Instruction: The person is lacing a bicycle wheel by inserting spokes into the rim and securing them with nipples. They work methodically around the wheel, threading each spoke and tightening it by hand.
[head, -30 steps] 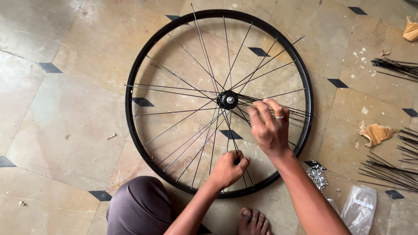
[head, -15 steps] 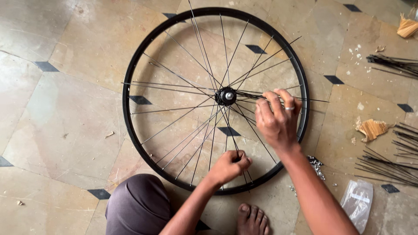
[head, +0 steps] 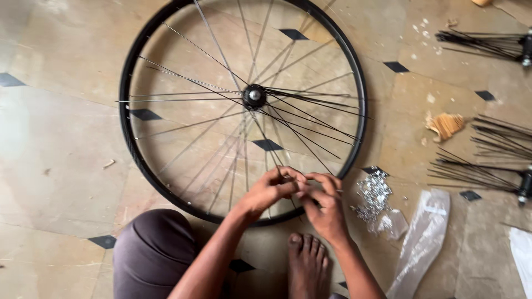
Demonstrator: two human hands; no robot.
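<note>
we pinched a thin spoke (head: 290,173) with our left hand (head: 267,191) and right hand (head: 324,206), fingers closed, at the black wheel rim's (head: 128,145) near edge.

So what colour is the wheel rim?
Black; the rim shows best in the head view, with silver spokes.

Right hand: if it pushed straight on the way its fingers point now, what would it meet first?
The right hand points left toward the left hand, whose fingers already seem to touch it over the thin metal spokes near the black round wheel rim. It would likely meet the left hand first; depth is unclear.
</note>
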